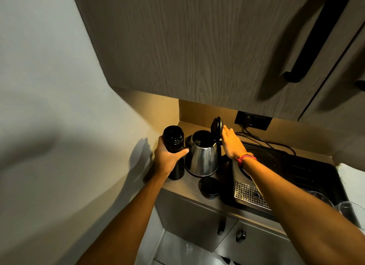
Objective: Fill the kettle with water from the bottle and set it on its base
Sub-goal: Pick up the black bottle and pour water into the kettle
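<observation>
Upper cabinet fills the top of frame; its lower edge hangs low over the work spot, little headroom above the kettle lid. Wall closes off the left side, right beside the bottle. Counter front edge runs lower centre toward lower right; black sink takes most of the right, with one perforated metal grate in it.

One steel kettle, centre, upright, lid flipped up, mouth open. One black bottle touching its left side, upright, uncapped. One black cap on the counter just in front of the kettle, near the edge.

Left hand wrapped around the bottle, thumb across the front. Right hand flat, fingers together, against the raised lid.
</observation>
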`<state>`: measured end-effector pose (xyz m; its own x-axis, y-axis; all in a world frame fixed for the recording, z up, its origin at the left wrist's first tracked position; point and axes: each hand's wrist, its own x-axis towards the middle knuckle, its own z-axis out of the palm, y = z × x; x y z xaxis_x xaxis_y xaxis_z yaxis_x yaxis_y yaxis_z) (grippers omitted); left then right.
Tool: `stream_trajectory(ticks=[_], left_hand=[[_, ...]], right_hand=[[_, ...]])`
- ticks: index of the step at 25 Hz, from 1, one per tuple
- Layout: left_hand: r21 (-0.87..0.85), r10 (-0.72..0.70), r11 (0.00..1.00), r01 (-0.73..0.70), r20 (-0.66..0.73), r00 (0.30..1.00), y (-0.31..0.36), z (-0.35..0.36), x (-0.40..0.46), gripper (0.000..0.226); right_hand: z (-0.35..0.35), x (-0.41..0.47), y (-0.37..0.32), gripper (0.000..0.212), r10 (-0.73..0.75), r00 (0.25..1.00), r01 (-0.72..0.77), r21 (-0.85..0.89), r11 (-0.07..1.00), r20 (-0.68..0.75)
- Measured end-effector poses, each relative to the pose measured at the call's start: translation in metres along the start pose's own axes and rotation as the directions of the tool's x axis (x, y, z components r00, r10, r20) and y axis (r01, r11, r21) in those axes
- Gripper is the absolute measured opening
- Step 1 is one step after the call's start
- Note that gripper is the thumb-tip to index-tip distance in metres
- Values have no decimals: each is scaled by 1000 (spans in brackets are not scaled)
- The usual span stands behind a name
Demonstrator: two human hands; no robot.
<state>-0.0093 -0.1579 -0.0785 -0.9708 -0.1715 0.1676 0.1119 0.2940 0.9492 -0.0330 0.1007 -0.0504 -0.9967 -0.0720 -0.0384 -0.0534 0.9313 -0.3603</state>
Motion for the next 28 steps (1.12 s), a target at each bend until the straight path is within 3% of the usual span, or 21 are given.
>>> stream_trajectory(ticks=[5, 9, 14, 19, 22, 28], left_hand=[[35, 24, 999, -22, -59, 998, 3, 9, -5, 79], [263, 91, 961, -86, -6, 996, 17, 11, -11, 71], [563, 28, 821, -91, 120, 992, 30, 8, -14, 75], [775, 8, 613, -155, 190, 982, 47, 11, -3, 83], [837, -15, 519, -174, 212, 977, 57, 16, 4, 83], [879, -55, 435, -193, 240, 969, 66, 18, 16, 85]], right_hand=[[1, 4, 3, 57, 66, 998, -66, 50, 997, 3], [-1, 2, 3, 56, 67, 998, -66, 93, 993, -6], [-2, 1, 2, 54, 63, 998, -62, 116, 991, -10], [-2, 1, 3, 52, 29, 999, -29, 38, 999, -13], [-2, 0, 4, 52, 12, 1000, -11, 19, 1000, -21], [-2, 1, 5, 53, 1, 1000, 0, 15, 1000, -25]])
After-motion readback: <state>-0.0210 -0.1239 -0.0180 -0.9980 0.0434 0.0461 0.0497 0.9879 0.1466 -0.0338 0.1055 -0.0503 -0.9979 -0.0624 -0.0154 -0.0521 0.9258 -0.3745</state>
